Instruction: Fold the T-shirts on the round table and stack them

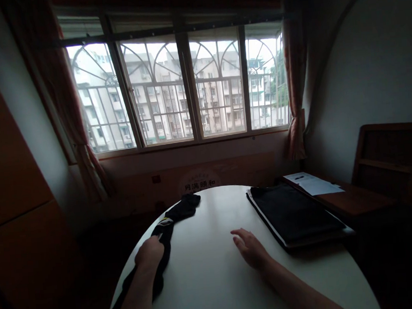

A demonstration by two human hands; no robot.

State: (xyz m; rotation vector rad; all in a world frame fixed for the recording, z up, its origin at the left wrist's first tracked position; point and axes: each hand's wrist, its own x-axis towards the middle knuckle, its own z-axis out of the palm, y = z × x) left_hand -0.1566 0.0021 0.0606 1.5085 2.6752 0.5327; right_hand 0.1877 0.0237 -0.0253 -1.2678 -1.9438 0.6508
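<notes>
Black cloth (180, 210) lies bunched and unsquared along the left edge of the white bench (207, 277), the left hand (150, 252) closed on it. Opposite, 1 dark flat pile (302, 213) looks neatly laid. The right hand (252, 251), between them, is loosely open and empty.

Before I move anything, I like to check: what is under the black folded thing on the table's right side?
Under the black folded thing, a pale layer shows at the edges, then a dark edge, then the table. The rest is covered.
</notes>
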